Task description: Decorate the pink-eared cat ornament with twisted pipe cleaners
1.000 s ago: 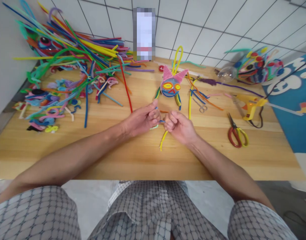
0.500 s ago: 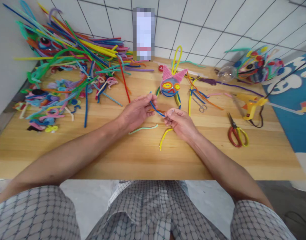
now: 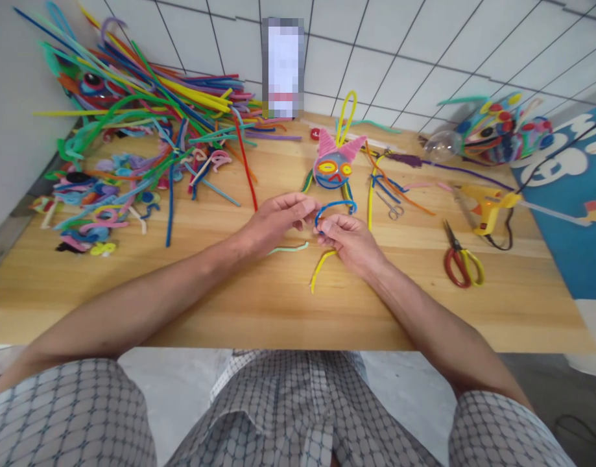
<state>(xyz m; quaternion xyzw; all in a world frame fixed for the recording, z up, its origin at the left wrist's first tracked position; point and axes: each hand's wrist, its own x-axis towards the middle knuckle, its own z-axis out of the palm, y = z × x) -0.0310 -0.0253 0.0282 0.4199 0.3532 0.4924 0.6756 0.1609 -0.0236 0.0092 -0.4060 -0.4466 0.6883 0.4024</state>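
Note:
My left hand and my right hand meet over the middle of the wooden table, both pinched on a blue pipe cleaner bent into an arch between them. Just beyond it lies a pipe-cleaner cat face with pink ears and a yellow loop on top. A pale green pipe cleaner and a yellow pipe cleaner lie on the table beneath my hands.
A big heap of coloured pipe cleaners fills the back left. Small scissors, red-handled scissors and a yellow glue gun lie to the right. A colourful finished craft sits at the back right.
The blue pipe cleaner, stretched nearly straight between my hands half a second ago, is now curved into an arch. My hands have come closer together again.

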